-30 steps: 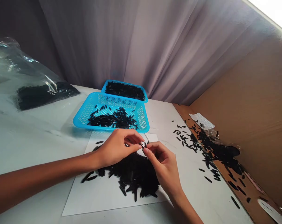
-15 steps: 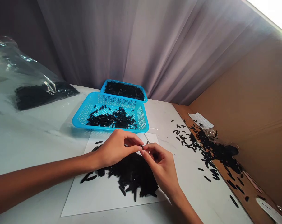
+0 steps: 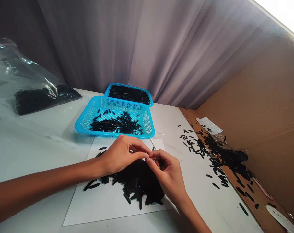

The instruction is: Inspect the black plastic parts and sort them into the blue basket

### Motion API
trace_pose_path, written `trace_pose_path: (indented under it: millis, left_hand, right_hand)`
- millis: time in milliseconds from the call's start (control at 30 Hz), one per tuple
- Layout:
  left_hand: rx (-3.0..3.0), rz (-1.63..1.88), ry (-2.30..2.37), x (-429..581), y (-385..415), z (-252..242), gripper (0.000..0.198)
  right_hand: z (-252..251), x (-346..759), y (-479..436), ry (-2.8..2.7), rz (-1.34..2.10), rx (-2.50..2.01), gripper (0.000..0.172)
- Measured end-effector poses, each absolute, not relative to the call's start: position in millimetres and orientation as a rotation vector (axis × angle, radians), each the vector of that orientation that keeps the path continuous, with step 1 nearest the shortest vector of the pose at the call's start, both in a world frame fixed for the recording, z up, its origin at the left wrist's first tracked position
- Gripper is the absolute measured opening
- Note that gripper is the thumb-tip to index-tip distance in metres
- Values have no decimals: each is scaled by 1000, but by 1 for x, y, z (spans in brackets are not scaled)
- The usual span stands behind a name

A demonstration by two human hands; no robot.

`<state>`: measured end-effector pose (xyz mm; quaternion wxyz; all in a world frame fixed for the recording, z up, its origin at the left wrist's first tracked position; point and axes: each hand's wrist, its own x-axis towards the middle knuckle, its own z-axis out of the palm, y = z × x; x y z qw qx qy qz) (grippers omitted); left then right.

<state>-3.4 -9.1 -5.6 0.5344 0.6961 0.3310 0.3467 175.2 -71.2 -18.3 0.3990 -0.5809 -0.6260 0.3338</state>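
Note:
My left hand [image 3: 123, 153] and my right hand [image 3: 167, 170] meet fingertip to fingertip above a pile of short black strips [image 3: 139, 181]. Both are closed in a pinch on a small black piece, nearly all of it covered by the fingers. The pile lies on a white sheet [image 3: 86, 207], and part of it is hidden under my hands. Just beyond my left hand stands a blue perforated basket [image 3: 78, 126] with loose black strips [image 3: 112, 124] on its bottom.
A second blue basket [image 3: 151, 101], full of black pieces, stands behind the first. At left lies a clear plastic bag [image 3: 47, 87] with black contents. More black strips [image 3: 224, 157] are scattered along the table's right edge and a brown board, near a gridded paper [image 3: 208, 125]. A grey curtain hangs behind.
My hands stay in nearly the same place. The fingertips have shifted slightly around the small black piece, which is now more covered than before.

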Motion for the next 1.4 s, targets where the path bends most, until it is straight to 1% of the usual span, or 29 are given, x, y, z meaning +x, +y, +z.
trace_pose_path:
  millis: [300, 567, 800, 1100, 1300, 1400]
  left_hand:
    - [1643, 844, 821, -3, -8, -5, 7]
    - [1638, 832, 794, -3, -9, -6, 8]
    - [1647, 816, 836, -3, -9, -5, 8]
    - [1595, 797, 864, 0, -10, -5, 6]
    - [1668, 774, 849, -1, -9, -3, 20]
    - [1634, 762, 847, -1, -9, -3, 13]
  right_hand:
    - [-19, 175, -69, -1583, 846, -1472, 17]
    - [-20, 174, -70, -1550, 894, -1466, 20]
    - [-21, 176, -70, -1566, 886, -1463, 16]
    - [-24, 173, -70, -1579, 731, -1462, 13]
    - [-24, 176, -71, -1592, 667, -1478, 12]
    - [-24, 176, -72, -1615, 632, -1472, 11]
